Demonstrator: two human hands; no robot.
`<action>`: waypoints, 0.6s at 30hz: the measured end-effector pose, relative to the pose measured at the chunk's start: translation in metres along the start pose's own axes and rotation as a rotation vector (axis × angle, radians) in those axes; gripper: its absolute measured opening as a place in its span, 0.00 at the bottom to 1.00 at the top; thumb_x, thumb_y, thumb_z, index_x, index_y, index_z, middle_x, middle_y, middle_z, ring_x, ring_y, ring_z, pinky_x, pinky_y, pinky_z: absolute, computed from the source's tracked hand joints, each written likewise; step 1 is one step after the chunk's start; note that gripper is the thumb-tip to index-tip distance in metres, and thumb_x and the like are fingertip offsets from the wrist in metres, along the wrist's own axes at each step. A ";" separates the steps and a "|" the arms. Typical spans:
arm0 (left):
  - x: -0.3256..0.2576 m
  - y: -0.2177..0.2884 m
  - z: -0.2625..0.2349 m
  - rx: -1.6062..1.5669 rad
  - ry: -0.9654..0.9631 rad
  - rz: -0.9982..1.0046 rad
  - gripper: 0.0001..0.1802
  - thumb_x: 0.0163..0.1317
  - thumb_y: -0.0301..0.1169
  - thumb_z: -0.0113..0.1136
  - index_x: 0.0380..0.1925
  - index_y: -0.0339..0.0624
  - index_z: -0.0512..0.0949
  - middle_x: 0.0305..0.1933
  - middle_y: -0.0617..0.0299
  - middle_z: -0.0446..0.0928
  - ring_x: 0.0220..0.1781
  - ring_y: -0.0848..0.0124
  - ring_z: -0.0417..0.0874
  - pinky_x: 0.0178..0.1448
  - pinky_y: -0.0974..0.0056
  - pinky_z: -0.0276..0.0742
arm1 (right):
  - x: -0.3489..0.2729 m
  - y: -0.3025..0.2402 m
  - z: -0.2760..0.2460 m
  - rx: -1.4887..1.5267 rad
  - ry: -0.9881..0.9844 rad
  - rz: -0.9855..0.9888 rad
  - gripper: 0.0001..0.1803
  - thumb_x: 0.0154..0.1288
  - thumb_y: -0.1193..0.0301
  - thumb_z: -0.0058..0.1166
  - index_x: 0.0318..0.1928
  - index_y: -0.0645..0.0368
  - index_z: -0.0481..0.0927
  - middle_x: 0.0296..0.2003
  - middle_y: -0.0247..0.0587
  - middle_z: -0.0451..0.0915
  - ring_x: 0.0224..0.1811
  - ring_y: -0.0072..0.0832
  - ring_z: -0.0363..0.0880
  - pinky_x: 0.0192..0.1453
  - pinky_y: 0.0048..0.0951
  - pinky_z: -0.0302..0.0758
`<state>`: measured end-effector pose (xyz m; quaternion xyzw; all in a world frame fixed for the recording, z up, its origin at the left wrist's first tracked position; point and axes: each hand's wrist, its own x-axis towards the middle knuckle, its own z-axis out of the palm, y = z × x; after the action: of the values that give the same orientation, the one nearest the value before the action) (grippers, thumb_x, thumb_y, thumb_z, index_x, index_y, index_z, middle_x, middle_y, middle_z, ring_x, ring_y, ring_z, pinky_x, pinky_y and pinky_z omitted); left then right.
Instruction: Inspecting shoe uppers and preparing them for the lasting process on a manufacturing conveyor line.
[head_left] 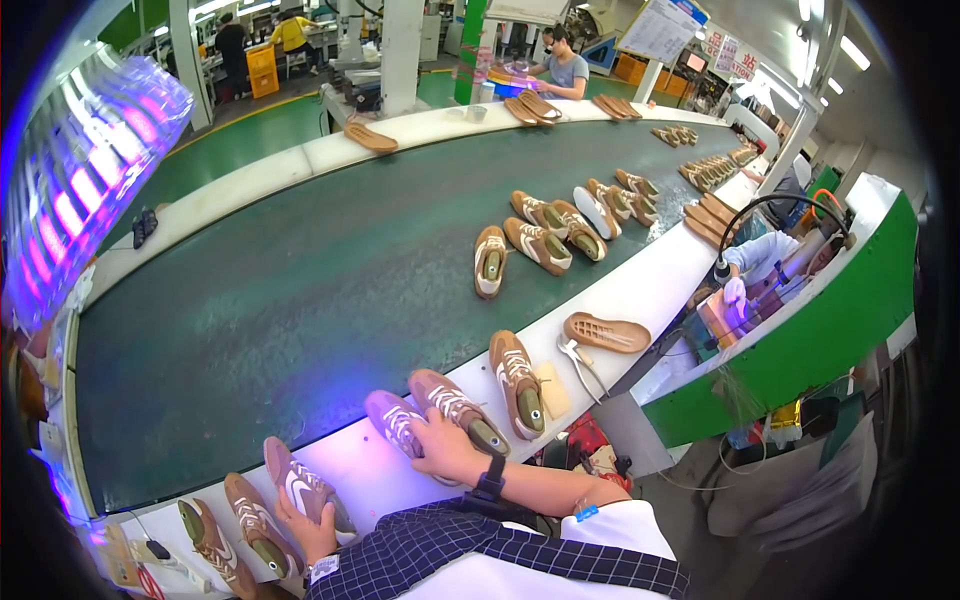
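Clamping its fingers [289,508] around a near-left brown shoe [303,478], the left hand [310,532] held on, while the right hand [447,448], finger grip unclear, risked toppling paired shoes [458,402] by brushing sideways.

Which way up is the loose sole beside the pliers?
Hollow side up: the sole shows its gridded inside within a rim.

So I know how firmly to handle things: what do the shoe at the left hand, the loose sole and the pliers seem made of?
Shoe at the left hand: perhaps suede or fabric, matte and brownish, though the violet tint leaves this open.
Loose sole: likely moulded rubber, dull brown, with a grid of recesses.
Pliers: probably metal, judging by their pale grey shine.
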<state>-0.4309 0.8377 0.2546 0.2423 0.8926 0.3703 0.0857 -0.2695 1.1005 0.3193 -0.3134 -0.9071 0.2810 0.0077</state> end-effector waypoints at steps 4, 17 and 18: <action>-0.002 -0.030 0.005 -0.370 0.043 -0.065 0.45 0.49 0.22 0.58 0.68 0.35 0.49 0.68 0.39 0.52 0.69 0.48 0.55 0.72 0.54 0.50 | 0.023 0.011 -0.063 0.117 0.073 0.040 0.20 0.50 0.59 0.60 0.39 0.61 0.79 0.42 0.53 0.74 0.41 0.45 0.78 0.46 0.40 0.75; -0.032 -0.021 -0.019 -0.391 0.373 -0.375 0.26 0.59 0.17 0.42 0.59 0.30 0.67 0.54 0.48 0.72 0.52 0.62 0.73 0.59 0.63 0.68 | 0.256 0.258 -0.115 0.414 0.651 0.677 0.50 0.41 0.61 0.70 0.61 0.65 0.54 0.59 0.63 0.61 0.60 0.55 0.65 0.63 0.44 0.66; -0.030 -0.002 -0.025 -0.388 0.392 -0.385 0.26 0.59 0.17 0.42 0.59 0.30 0.67 0.54 0.48 0.72 0.52 0.62 0.73 0.59 0.63 0.68 | 0.262 0.267 -0.107 0.453 0.660 0.703 0.49 0.42 0.61 0.69 0.61 0.66 0.54 0.58 0.63 0.63 0.59 0.55 0.67 0.63 0.44 0.66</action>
<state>-0.4134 0.8060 0.2704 -0.0274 0.8343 0.5501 0.0254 -0.3089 1.4777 0.2296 -0.6606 -0.6133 0.3419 0.2655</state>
